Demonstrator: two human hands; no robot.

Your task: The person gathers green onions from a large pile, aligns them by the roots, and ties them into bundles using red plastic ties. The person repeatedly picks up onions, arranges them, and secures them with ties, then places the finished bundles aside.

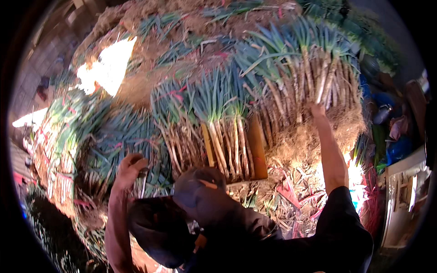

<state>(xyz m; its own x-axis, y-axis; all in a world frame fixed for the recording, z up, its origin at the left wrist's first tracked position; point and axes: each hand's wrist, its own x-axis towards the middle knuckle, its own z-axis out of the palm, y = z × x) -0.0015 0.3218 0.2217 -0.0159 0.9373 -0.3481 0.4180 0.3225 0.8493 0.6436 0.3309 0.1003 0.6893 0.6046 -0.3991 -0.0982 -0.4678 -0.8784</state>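
My right hand (318, 110) is closed around the pale lower stem of a long green onion (322, 82). It is at the front of a thick pile of green onions (341, 78) with brown, hairy roots. My left hand (132, 167) hovers with curled fingers over green onion leaves (126, 136); whether it holds anything is unclear. Between the hands, a bunch of green onions (222, 143) stands leaning between two yellowish-brown upright boards (257, 152). Left of the boards is another bundle of green onions (177, 136), with a red tie (175, 91) across its leaves.
Soil-covered onion heaps (194, 24) rise at the back. Dry peelings and red strips (290, 194) litter the ground below the boards. More bundles (61, 153) lie at left. A blue plastic bag (399, 150) and a pale frame (404, 201) are at right. Bright sunlight patches wash out detail.
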